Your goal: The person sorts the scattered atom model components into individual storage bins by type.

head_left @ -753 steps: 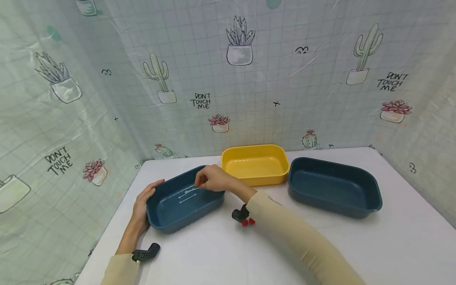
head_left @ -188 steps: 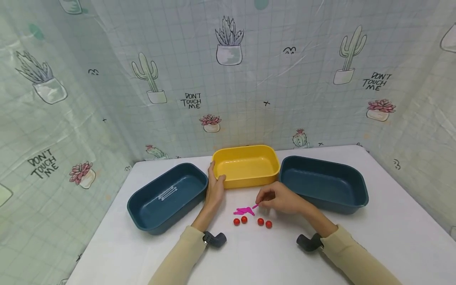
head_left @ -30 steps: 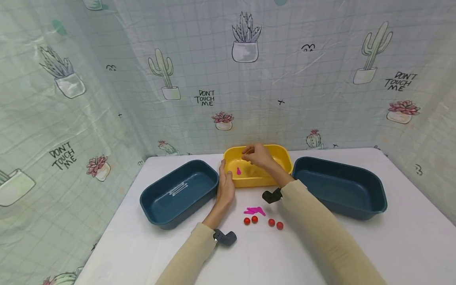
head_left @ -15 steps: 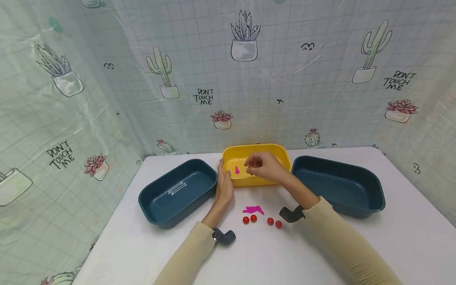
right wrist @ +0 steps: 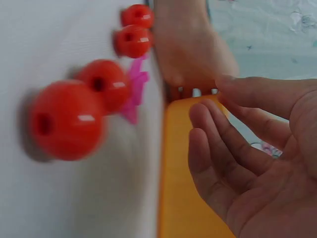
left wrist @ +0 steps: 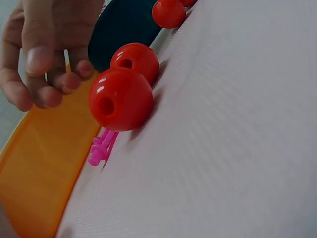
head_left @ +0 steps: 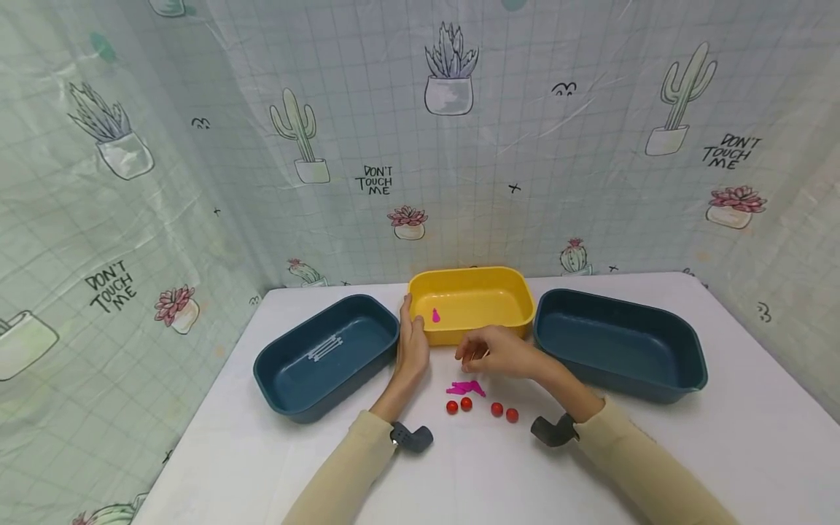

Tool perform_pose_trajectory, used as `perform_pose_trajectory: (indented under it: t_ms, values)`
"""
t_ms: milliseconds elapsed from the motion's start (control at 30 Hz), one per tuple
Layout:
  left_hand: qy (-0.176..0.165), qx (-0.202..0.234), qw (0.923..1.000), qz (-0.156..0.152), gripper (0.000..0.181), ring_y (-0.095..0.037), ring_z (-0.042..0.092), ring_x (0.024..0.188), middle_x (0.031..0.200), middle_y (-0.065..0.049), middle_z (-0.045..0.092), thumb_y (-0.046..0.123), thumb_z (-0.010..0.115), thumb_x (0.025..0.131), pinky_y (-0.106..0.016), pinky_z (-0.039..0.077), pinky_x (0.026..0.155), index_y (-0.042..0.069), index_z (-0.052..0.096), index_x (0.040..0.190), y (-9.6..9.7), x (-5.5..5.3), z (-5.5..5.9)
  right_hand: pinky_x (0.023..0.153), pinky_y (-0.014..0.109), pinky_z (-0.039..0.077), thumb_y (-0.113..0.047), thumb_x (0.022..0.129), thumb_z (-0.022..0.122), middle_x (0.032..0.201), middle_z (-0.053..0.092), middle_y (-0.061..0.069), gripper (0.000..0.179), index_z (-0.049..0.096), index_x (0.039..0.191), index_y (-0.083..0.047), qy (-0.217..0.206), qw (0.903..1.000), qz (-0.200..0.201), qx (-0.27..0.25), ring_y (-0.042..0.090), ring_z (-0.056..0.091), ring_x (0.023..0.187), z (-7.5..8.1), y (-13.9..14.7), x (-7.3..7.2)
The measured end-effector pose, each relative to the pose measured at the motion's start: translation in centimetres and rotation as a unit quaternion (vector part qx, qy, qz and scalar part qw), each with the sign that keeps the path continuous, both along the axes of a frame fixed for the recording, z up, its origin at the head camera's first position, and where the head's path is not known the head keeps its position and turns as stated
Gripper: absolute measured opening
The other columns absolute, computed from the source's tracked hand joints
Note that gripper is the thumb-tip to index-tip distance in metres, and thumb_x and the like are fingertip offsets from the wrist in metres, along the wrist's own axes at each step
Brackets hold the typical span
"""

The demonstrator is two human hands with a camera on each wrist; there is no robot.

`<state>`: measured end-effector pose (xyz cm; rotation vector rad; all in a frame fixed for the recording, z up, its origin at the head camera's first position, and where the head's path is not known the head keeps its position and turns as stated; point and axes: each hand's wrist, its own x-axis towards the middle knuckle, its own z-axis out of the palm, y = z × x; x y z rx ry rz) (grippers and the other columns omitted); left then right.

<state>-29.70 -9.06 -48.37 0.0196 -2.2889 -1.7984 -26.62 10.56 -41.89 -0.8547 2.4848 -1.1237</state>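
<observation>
My left hand rests against the left end of the yellow tray, fingers along its outer side and thumb at the front corner. A small pink plastic piece lies inside that tray. My right hand hovers just in front of the tray with loosely bent fingers and holds nothing; its bare fingertips show in the right wrist view. Several more pink pieces lie in a little pile on the table below it. Nearer me sit several red beads, whose holes show on the large bead in the left wrist view.
A dark blue tray stands at the left, with several thin white sticks in it. Another dark blue tray stands right of the yellow one. A patterned curtain hangs behind the white table.
My right hand has come back from over the yellow tray to above the pink pile. Since 6.3 seconds ago, a pink piece has appeared in that tray. My left hand stays at its corner.
</observation>
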Motion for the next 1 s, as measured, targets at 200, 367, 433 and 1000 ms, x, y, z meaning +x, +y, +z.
perform_pose_trajectory:
  t_ms: [200, 367, 433, 1000]
  values:
    - [0.001, -0.002, 1.0000, 0.003, 0.056, -0.027, 0.021, 0.161, 0.173, -0.004, 0.023, 0.020, 0.033, 0.110, -0.050, 0.014, 0.132, 0.016, 0.023, 0.165, 0.1, 0.0, -0.1, 0.080, 0.018, 0.056, -0.010, 0.091, 0.077, 0.089, 0.074, -0.003, 0.013, 0.074, 0.103, -0.007, -0.008, 0.9993, 0.026, 0.026, 0.008, 0.065, 0.082, -1.6, 0.0, -0.2]
    - [0.004, -0.005, 1.0000, 0.006, 0.055, -0.027, 0.021, 0.161, 0.173, -0.005, 0.023, 0.019, 0.032, 0.110, -0.050, 0.013, 0.132, 0.016, 0.024, 0.164, 0.1, -0.1, -0.2, 0.077, 0.017, 0.057, -0.009, 0.090, 0.078, 0.089, 0.074, -0.003, 0.011, 0.075, 0.101, -0.008, -0.007, 0.9992, 0.033, 0.023, 0.007, 0.065, 0.079, -2.1, 0.0, -0.3]
    - [0.005, -0.006, 1.0000, 0.006, 0.055, -0.027, 0.021, 0.161, 0.173, -0.005, 0.023, 0.019, 0.032, 0.110, -0.050, 0.013, 0.132, 0.016, 0.024, 0.164, 0.0, -0.1, -0.2, 0.077, 0.017, 0.056, -0.009, 0.090, 0.078, 0.089, 0.074, -0.003, 0.011, 0.075, 0.100, -0.008, -0.006, 0.9992, 0.032, 0.024, 0.007, 0.064, 0.079, -2.2, -0.1, -0.4]
    - [-0.006, -0.007, 0.9999, 0.009, 0.056, -0.026, 0.020, 0.161, 0.174, -0.004, 0.022, 0.021, 0.033, 0.109, -0.050, 0.013, 0.132, 0.018, 0.023, 0.165, 0.1, -0.1, -0.1, 0.076, 0.018, 0.056, -0.009, 0.087, 0.082, 0.087, 0.073, -0.006, 0.014, 0.076, 0.100, -0.012, 0.006, 0.9986, 0.041, 0.032, 0.007, 0.063, 0.078, -2.7, -0.6, -0.3]
